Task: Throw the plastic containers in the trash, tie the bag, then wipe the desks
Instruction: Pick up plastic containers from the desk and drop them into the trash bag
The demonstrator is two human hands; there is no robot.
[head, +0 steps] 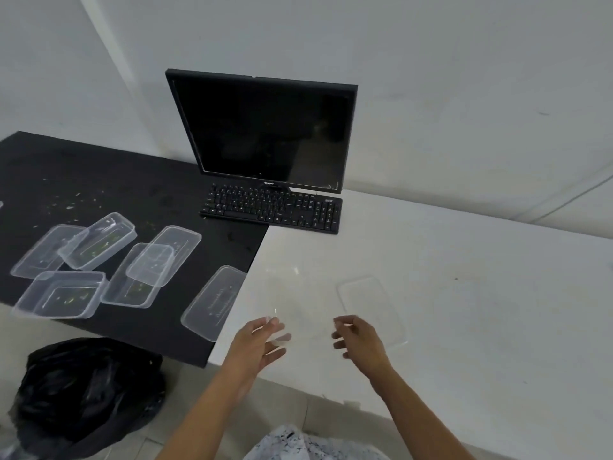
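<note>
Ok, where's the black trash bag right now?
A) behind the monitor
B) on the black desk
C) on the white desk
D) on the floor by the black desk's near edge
D: the trash bag sits on the floor tiles, below the near edge of the black desk, at the lower left of the view.

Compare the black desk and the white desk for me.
The black desk is strewn with green scraps and holds several clear containers; the white desk shows only faint specks and a clear lid. They abut, and the keyboard spans both.
</note>
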